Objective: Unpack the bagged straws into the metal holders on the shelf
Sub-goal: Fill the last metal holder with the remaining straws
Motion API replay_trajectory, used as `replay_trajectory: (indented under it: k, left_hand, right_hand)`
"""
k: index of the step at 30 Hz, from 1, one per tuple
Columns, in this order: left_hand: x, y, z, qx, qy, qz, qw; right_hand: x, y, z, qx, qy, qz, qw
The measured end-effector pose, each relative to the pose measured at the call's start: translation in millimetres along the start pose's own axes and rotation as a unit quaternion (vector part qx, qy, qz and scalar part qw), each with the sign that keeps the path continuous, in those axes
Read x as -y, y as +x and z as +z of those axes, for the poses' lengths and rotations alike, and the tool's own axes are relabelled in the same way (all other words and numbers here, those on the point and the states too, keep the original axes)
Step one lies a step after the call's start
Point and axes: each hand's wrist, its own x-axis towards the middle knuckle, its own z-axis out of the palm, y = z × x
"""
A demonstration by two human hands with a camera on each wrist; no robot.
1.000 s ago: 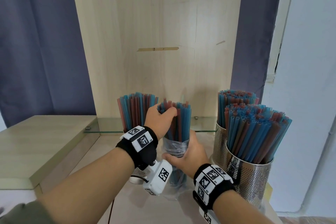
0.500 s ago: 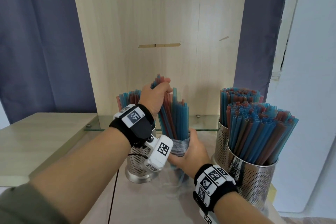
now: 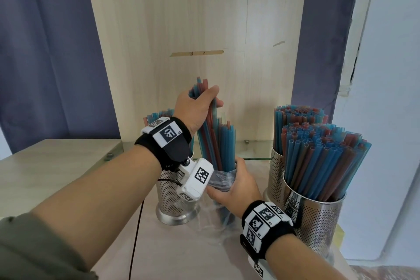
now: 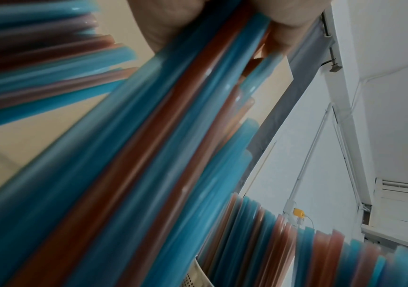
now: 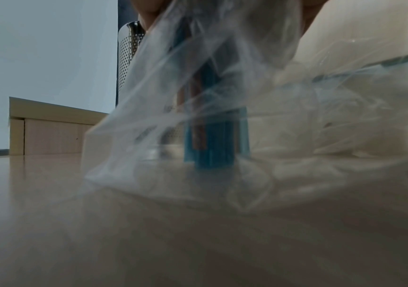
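The left hand (image 3: 195, 109) was curled round a bunch of blue and red straws (image 3: 208, 134), gripping them near their upper ends, with the tips poking out above the fingers. Below that grip the bunch slanted down to the right hand (image 3: 236, 185), whose fingers were wrapped round the gathered neck of a clear plastic bag (image 3: 219, 180) — the lower ends of the straws sat inside it. More blue straws (image 3: 227, 143) stood upright in the bag just beside the gripped bunch. Under the right hand the bag spread loosely over the pale wooden shelf (image 3: 172, 248).

Just behind the left wrist stood a perforated metal holder (image 3: 172, 202) with straws in it. On the far side of the right hand, two more perforated holders (image 3: 318, 218) stood packed with straws.
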Motion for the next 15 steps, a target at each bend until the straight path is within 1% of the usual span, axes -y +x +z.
replay_trajectory:
  k: [4, 8, 15]
  left_hand:
    - [-15.5, 7.1, -1.3, -0.021, -0.012, 0.013, 1.0]
    - [-33.0, 15.9, -1.9, -0.031, -0.012, 0.047, 0.998]
    - [-65.9, 30.5, -8.1, -0.074, 0.0, 0.117, 0.99]
  right_hand:
    - [0.3, -0.6, -1.0, -0.009, -0.012, 0.0, 1.0]
    - [-0.8, 0.2, -0.3, -0.007, -0.014, 0.003, 1.0]
    - [2.0, -1.7, -3.0, -0.021, -0.016, -0.014, 1.0]
